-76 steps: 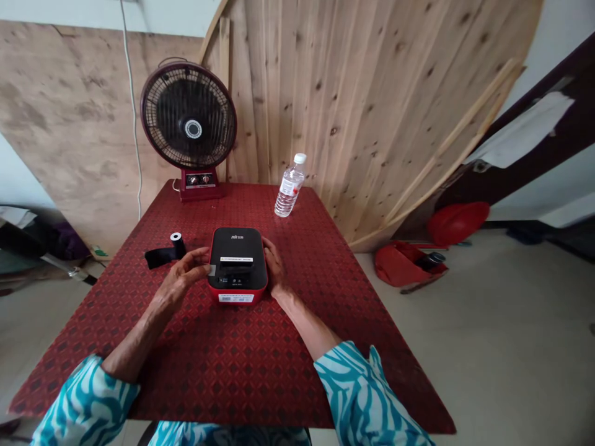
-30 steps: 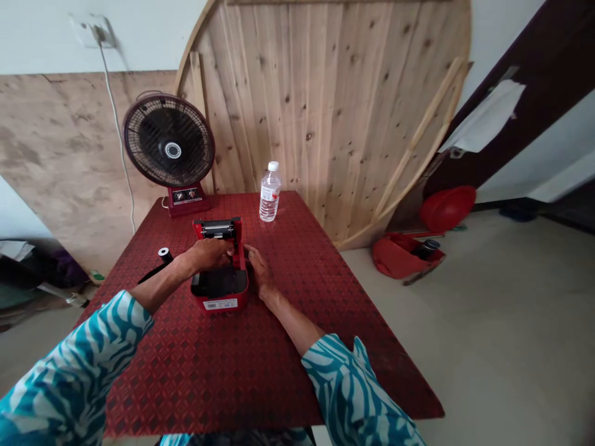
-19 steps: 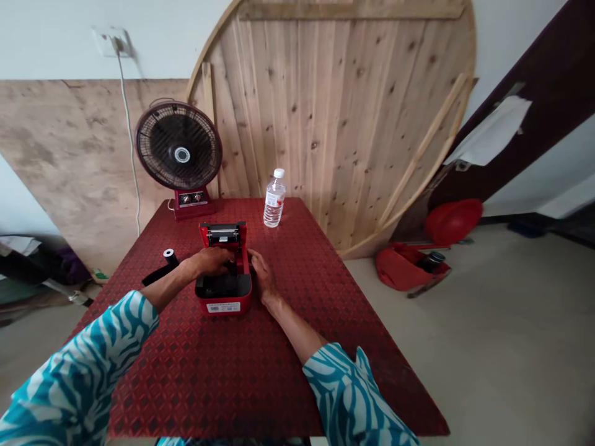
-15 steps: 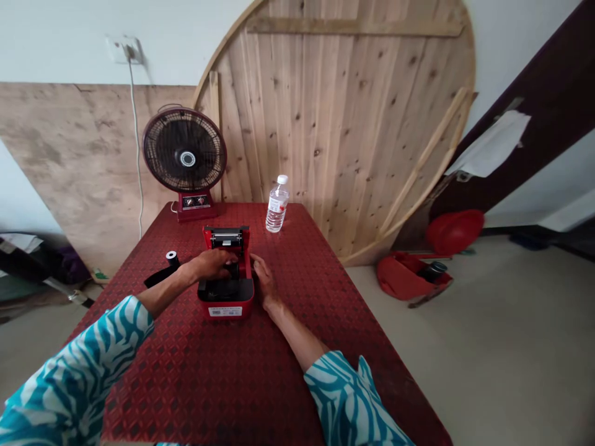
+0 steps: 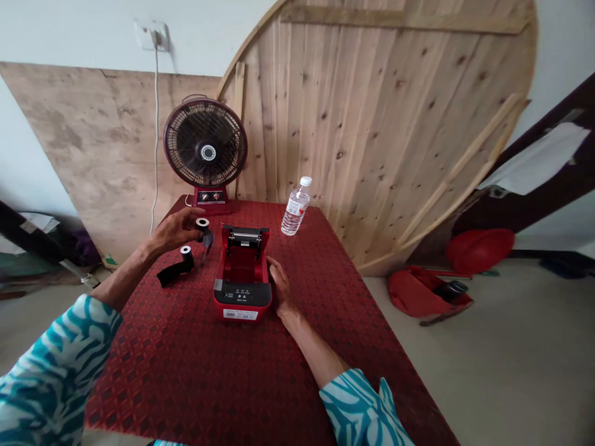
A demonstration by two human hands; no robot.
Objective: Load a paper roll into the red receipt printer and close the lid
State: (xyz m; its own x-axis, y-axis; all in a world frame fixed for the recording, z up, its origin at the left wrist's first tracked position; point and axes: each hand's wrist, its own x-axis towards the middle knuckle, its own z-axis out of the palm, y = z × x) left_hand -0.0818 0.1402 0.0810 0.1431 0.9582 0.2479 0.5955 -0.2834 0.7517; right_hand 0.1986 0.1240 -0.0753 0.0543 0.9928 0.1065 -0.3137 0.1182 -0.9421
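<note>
On the table stands a red and black receipt printer (image 5: pixel 242 303) with its lid raised and its red paper bay bare. My right hand (image 5: pixel 281 285) rests against the printer's right side, its fingers along the casing and partly hidden. Left of the printer, my left hand (image 5: pixel 174 232) pinches a small black roll (image 5: pixel 203 228) with a white core, a loose dark tail hanging from it. Just below that hand, a second black roll (image 5: pixel 186 260) stands on end, its black strip unrolled across the tabletop.
A fan (image 5: pixel 207 148) and a clear plastic bottle (image 5: pixel 296 207) stand at the far end of the red patterned table (image 5: pixel 186 371). Behind leans a large round wooden board (image 5: pixel 353 124). Red containers (image 5: pixel 409 291) sit on the floor at right.
My left hand has come out of the printer and moved left and away, now with a black roll. My right hand stays at the printer's side. The camera view has shifted.
</note>
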